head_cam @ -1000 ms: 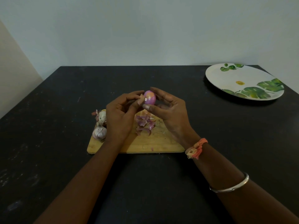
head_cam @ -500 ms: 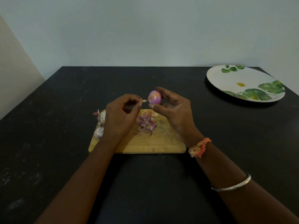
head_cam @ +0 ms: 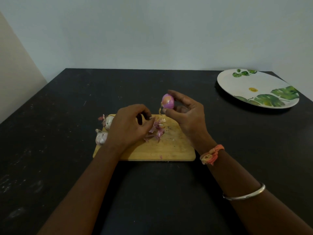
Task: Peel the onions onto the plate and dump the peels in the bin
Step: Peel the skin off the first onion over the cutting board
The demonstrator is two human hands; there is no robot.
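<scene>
My right hand (head_cam: 188, 116) holds a small, mostly peeled purple onion (head_cam: 168, 101) between fingertips and thumb, above the far edge of the wooden cutting board (head_cam: 160, 150). A thin strip of peel (head_cam: 160, 111) dangles from the onion's left side. My left hand (head_cam: 128, 125) hovers low over the board with curled fingers, its thumb and forefinger pinching what looks like a tiny peel scrap beside the pile of purple peels (head_cam: 156, 129). Two unpeeled onions (head_cam: 108, 122) (head_cam: 101, 137) lie at the board's left end, partly hidden by my left hand.
A large white plate (head_cam: 237, 85) with green leaf prints sits at the far right of the black table (head_cam: 50, 133). No bin is in view. A wall runs behind the table and along its left side.
My left hand pulled a bit of peel off the onion and dropped down and left to the peel pile. My right hand kept the onion raised, shifting slightly right.
</scene>
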